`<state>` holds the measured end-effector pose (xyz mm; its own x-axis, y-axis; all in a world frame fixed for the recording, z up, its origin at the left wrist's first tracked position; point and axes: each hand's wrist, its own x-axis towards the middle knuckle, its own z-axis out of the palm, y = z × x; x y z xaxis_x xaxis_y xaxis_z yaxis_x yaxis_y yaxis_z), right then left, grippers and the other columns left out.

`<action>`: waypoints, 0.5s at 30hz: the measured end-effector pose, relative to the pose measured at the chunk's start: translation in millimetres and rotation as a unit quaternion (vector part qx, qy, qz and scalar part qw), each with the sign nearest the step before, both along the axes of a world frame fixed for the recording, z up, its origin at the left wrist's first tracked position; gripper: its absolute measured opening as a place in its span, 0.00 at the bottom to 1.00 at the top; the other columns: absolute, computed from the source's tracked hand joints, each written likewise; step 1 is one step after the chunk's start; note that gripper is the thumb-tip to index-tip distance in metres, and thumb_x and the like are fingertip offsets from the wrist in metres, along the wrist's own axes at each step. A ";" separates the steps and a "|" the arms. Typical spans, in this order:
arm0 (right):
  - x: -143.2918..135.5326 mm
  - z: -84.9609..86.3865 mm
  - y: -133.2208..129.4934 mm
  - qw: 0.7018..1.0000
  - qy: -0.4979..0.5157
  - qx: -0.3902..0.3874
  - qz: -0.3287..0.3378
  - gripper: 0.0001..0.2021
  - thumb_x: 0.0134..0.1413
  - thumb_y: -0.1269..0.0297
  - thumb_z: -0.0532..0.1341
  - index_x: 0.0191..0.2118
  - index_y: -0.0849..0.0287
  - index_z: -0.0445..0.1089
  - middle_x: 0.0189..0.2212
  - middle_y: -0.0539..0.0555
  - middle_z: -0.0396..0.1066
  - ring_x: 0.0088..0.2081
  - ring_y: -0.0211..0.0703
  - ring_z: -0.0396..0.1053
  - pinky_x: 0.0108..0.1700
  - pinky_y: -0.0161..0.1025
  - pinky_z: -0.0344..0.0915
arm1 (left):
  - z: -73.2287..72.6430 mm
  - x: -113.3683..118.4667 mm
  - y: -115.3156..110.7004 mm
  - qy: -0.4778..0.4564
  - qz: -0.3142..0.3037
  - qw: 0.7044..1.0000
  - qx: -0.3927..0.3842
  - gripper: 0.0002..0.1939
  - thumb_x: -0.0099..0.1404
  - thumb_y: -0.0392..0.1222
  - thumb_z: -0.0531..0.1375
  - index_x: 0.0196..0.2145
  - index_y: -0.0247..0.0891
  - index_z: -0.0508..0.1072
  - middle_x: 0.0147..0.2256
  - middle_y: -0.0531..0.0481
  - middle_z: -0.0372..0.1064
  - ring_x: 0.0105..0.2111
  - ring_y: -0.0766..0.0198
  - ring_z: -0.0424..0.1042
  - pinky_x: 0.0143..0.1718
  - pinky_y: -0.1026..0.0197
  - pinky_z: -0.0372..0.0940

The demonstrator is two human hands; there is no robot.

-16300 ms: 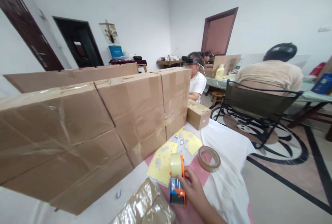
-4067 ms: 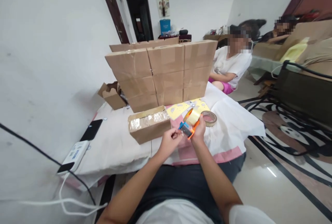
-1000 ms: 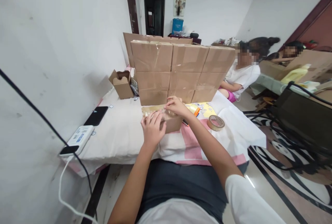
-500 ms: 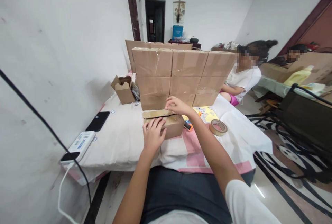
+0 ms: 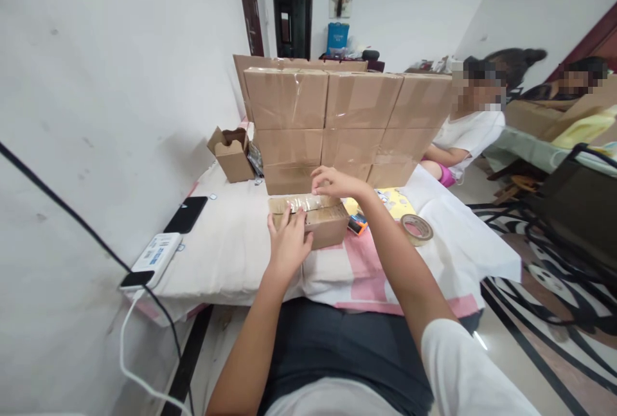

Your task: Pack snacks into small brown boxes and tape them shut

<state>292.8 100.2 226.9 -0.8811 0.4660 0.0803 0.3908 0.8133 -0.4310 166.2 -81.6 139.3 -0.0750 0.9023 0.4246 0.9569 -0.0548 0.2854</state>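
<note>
A small cardboard box [image 5: 328, 231] lies in front of me on the cloth, with a shiny strip of packing tape [image 5: 304, 202] along its top flap. My left hand [image 5: 289, 239] rests on the top and front edge of the box, fingers spread. Above the far side of the box, my right hand [image 5: 337, 183] has its fingers curled together by the tape; what they hold, if anything, is hidden. A tape roll [image 5: 416, 229] lies to the right. Beside the box is a small orange, blue and black object [image 5: 357, 224].
Stacked closed cardboard boxes [image 5: 361, 104] form a wall behind. An open carton [image 5: 232, 155] stands back left. A black phone [image 5: 187, 214] and a white power strip [image 5: 153, 260] lie at the left. A person [image 5: 465, 130] sits beyond the stack at right.
The box's raised flap now lies lower, and the shiny tape on it shows more. My left hand stays on the box; my right hand remains at the far side. The view has shifted slightly.
</note>
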 end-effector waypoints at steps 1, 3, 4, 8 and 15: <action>0.9 -0.1 0.7 1.000 -0.006 -0.005 0.005 0.06 0.60 0.64 0.63 0.38 0.57 0.79 0.55 0.59 0.64 0.61 0.52 0.60 0.64 0.51 0.50 | 0.7 0.2 0.3 -0.001 0.000 1.000 -0.002 0.25 0.66 0.40 0.56 0.60 0.40 0.64 0.61 0.39 0.67 0.68 0.45 0.52 0.66 0.28 0.34; -0.8 -4.5 -0.1 0.999 -0.043 -0.014 0.008 0.06 0.58 0.63 0.65 0.38 0.55 0.79 0.56 0.58 0.64 0.62 0.54 0.58 0.64 0.52 0.51 | 1.9 0.4 1.1 -0.004 0.000 1.000 -0.002 0.25 0.66 0.40 0.56 0.61 0.40 0.63 0.60 0.40 0.68 0.67 0.46 0.53 0.66 0.28 0.35; -3.0 -8.3 -1.2 0.998 -0.065 -0.016 0.003 0.05 0.57 0.63 0.66 0.37 0.54 0.80 0.57 0.59 0.63 0.63 0.57 0.56 0.64 0.54 0.51 | 2.3 0.4 1.5 -0.007 -0.001 1.000 -0.001 0.25 0.66 0.39 0.56 0.61 0.41 0.63 0.60 0.40 0.69 0.67 0.46 0.55 0.66 0.28 0.35; -11.6 -24.8 -5.1 0.996 -0.084 -0.012 -0.026 0.04 0.53 0.62 0.69 0.35 0.53 0.80 0.59 0.61 0.62 0.65 0.66 0.49 0.61 0.60 0.54 | 3.6 -0.8 4.0 -0.005 -0.015 1.000 0.002 0.26 0.66 0.38 0.57 0.61 0.43 0.64 0.60 0.41 0.68 0.63 0.48 0.61 0.67 0.32 0.37; -10.1 -26.9 -7.6 0.995 -0.093 0.007 -0.020 0.07 0.57 0.60 0.66 0.39 0.54 0.79 0.58 0.61 0.59 0.63 0.62 0.52 0.59 0.57 0.56 | 7.7 1.6 10.5 0.044 0.017 0.999 0.018 0.23 0.63 0.42 0.62 0.57 0.46 0.71 0.55 0.41 0.71 0.57 0.43 0.64 0.64 0.33 0.46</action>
<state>282.7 92.5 199.9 -0.8616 0.5018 -0.0764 0.4960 0.8004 -0.3366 167.8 -71.1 147.0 -0.0668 0.8838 0.4631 0.9796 -0.0301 0.1986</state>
